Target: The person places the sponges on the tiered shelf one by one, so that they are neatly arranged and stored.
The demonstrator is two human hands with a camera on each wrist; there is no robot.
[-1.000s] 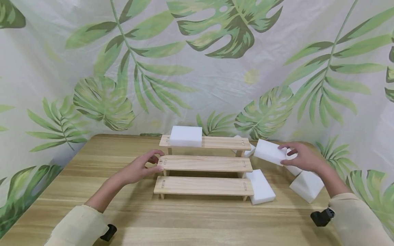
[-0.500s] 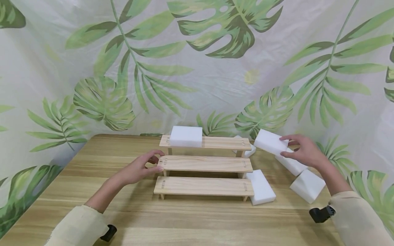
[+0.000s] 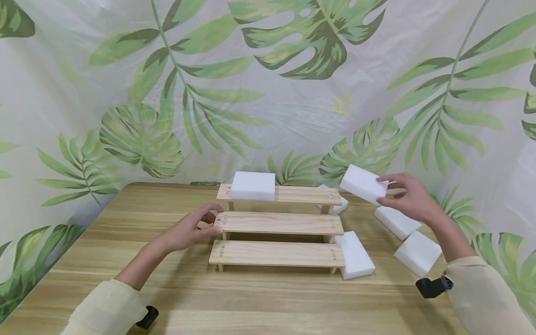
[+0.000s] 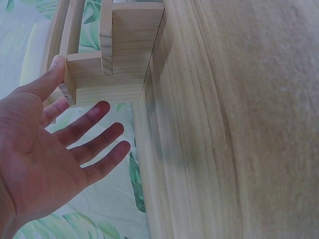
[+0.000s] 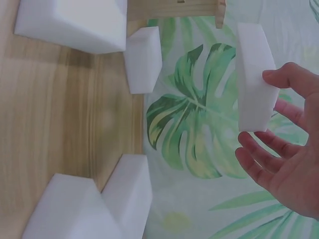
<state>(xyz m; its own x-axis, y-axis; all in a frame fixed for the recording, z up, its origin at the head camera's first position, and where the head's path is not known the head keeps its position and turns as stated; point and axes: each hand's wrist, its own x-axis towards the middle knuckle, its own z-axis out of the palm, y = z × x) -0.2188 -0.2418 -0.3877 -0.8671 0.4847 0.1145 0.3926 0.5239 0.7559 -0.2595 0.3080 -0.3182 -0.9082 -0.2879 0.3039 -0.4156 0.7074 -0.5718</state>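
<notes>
My right hand (image 3: 410, 195) pinches a white foam block (image 3: 364, 183) between thumb and fingers, raised above the table at the right. In the right wrist view the block (image 5: 254, 79) is held by one end, in front of the leafy cloth. My left hand (image 3: 194, 228) grips the left end of the middle step of a three-step wooden display shelf (image 3: 278, 223) with thumb and index finger. The left wrist view shows the other fingers of that hand (image 4: 45, 144) spread off the wood. Another white foam block (image 3: 253, 186) lies on the top step, near its left end.
On the wooden table (image 3: 268, 302) a foam block (image 3: 355, 255) lies against the shelf's right side. Two more, a block (image 3: 398, 222) and a tilted-looking block (image 3: 418, 253), lie farther right. A block (image 3: 340, 204) is partly hidden behind the shelf. A leaf-print cloth (image 3: 293, 116) hangs behind.
My right hand has lifted its foam block upward, away from the blocks at the right, and slightly leftward in the last half second. The left hand and the shelf have stayed in place.
</notes>
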